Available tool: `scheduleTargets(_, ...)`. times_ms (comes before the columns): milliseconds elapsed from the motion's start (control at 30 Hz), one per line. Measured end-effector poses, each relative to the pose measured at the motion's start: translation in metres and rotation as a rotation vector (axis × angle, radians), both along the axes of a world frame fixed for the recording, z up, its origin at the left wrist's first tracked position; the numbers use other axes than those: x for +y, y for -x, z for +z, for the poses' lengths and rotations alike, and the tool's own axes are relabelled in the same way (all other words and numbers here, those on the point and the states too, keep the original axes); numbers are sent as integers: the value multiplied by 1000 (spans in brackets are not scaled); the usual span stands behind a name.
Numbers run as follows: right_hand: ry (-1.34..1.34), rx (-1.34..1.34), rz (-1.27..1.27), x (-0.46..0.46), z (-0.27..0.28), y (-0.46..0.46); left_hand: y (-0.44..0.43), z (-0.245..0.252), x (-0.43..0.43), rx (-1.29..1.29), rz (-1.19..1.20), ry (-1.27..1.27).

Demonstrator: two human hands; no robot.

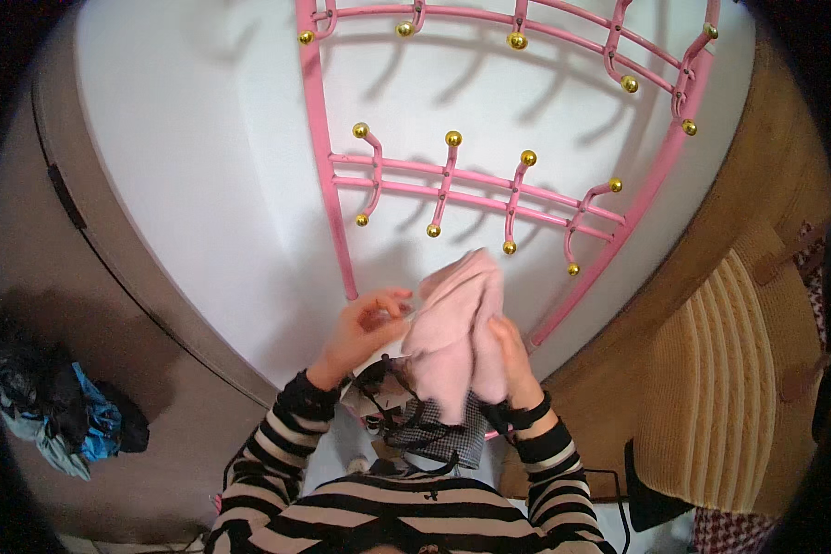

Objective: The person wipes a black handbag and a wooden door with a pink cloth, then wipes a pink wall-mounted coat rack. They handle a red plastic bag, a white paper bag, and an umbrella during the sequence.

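A soft light-pink cloth item (457, 332) hangs in loose folds in front of my chest; its exact kind is hard to tell. My right hand (516, 353) grips it along its right side, with the fingers hidden behind the fabric. Just left of the cloth is my left hand (363, 329), fingers bent and apart, with nothing visible in it. Above both hands stands a pink metal coat rack (422, 179), its curved hooks tipped with gold balls. No item hangs on the hooks in view.
Below the cloth are a black-and-white checked fabric item (447, 433) and dark straps. Dark and blue crumpled fabrics (97, 415) lie at left on a brown surface. A beige ribbed knit garment (713, 388) is at right by a brown panel. A white wall (201, 173) backs the rack.
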State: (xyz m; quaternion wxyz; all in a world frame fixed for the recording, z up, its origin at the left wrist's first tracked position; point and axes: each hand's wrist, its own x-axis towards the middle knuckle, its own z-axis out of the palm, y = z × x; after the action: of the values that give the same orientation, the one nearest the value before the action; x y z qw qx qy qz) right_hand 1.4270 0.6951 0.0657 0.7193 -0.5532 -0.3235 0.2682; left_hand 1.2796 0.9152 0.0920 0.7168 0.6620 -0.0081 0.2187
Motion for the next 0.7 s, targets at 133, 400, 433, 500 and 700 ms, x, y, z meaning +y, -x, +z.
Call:
scheduleTargets(133,6,165,-217,9,19,19,-13,25,30,-190,279,-681)
scheduleTargets(400,-283,174,-346,56,74,67,-57,58,61,-490,345,-1354)
scheduleTargets(433,-273,126,-449,61,71,68,-58,62,67,-524,391,-1411)
scheduleTargets(500,-266,152,-409,66,73,70,-64,62,79,-516,425,-1530)
scheduleTargets(700,62,-305,-592,32,14,25,-58,53,58,-662,92,-1693)
